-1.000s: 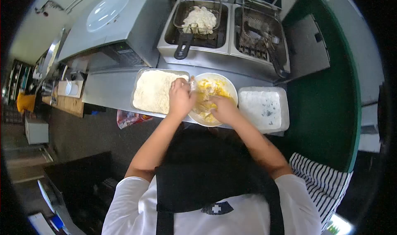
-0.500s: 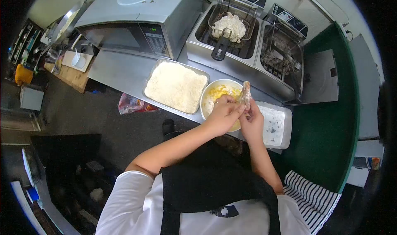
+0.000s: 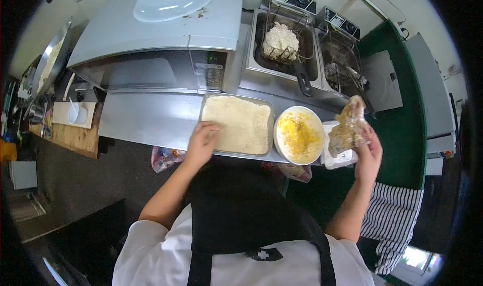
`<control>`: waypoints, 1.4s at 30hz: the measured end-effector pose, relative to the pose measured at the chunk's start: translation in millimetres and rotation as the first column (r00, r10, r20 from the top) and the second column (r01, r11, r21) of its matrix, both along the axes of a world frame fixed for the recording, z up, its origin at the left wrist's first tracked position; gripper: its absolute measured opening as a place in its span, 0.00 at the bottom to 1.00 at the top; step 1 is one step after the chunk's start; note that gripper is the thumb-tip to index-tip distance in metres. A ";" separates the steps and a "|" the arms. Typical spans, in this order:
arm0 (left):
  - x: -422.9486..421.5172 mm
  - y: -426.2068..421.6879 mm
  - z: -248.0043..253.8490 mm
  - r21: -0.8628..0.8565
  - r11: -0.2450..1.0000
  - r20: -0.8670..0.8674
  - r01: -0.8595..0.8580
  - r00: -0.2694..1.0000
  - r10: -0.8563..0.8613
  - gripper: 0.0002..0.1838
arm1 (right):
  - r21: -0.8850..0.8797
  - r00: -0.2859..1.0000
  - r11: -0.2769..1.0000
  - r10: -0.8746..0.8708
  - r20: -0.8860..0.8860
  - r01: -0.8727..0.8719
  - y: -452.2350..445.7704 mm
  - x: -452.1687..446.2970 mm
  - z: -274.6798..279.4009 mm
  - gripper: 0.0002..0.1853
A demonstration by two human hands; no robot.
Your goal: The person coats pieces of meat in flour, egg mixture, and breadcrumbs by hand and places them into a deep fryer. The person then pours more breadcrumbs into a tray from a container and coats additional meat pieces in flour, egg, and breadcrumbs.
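Observation:
A limp, pale piece of raw meat (image 3: pixel 347 127), wet-looking, hangs from my right hand (image 3: pixel 370 152), which grips its right side. Below it is a tray of white flour (image 3: pixel 339 161), largely covered by the meat. My left hand (image 3: pixel 203 141) reaches over the left edge of a metal tray (image 3: pixel 271 127) of pale breadcrumbs, its fingers stretched out at the crumbs. Between the two trays stands a white bowl (image 3: pixel 322 135) with yellow beaten egg (image 3: pixel 298 132) in it.
Behind the trays, a double fryer (image 3: pixel 282 67) has a coated piece (image 3: pixel 280 42) in its left basket, whose black handle (image 3: pixel 303 78) points toward me. A microwave (image 3: pixel 151 67) stands at the back left. A green panel (image 3: pixel 405 140) borders the right side, with a striped cloth (image 3: pixel 395 210) near it.
My hands have parted from above the bowl. The right has carried the meat right, over the flour tray; the left has moved to the breadcrumb tray. The view has shifted too.

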State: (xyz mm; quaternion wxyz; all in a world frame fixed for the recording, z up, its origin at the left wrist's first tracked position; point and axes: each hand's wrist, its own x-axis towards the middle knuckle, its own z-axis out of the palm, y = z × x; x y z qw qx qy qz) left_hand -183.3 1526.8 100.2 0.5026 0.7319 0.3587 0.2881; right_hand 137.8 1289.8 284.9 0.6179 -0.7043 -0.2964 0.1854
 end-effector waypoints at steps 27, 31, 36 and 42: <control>-4.3 45.1 -46.4 0.373 0.926 -0.113 -0.053 0.988 0.102 0.29 | -0.844 0.776 0.528 0.494 0.392 0.090 147.1 -153.1 -184.9 0.41; -5.4 43.6 -42.4 0.383 0.923 -0.140 -0.037 0.985 0.097 0.29 | -0.792 0.829 0.601 0.385 0.406 0.109 150.4 -154.2 -208.0 0.43; -6.2 42.1 -45.3 0.368 0.928 -0.124 -0.063 0.985 0.116 0.29 | -0.674 0.919 0.739 0.267 0.291 -0.001 154.7 -136.1 -236.1 0.34; -7.6 41.2 -44.0 0.380 0.918 -0.116 -0.111 0.979 0.166 0.27 | -0.376 0.868 0.913 -0.055 -0.494 -0.156 139.3 -116.6 -228.8 0.26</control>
